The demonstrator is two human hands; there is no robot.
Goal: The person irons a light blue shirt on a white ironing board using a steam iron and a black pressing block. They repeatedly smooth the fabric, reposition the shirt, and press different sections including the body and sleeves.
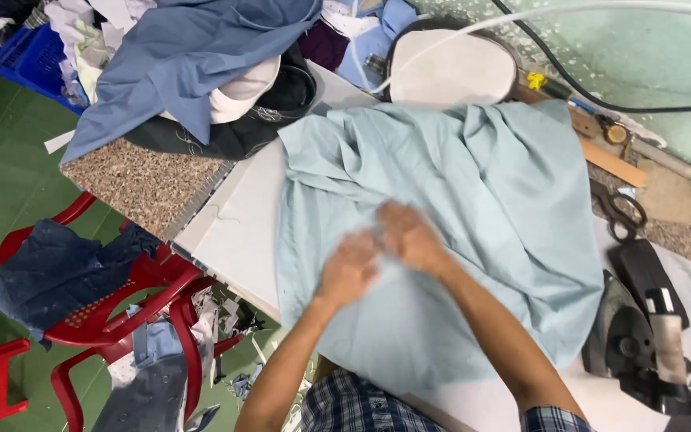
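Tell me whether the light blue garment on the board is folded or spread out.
Spread out, not neatly folded: the light blue garment lies wide across the white board, rumpled with creases, both hands pressing on its middle.

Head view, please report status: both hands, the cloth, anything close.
Left hand and right hand together on light blue garment, grip blurred. Garment spread, wrinkled, on white board. Iron and scissors at right, apart.
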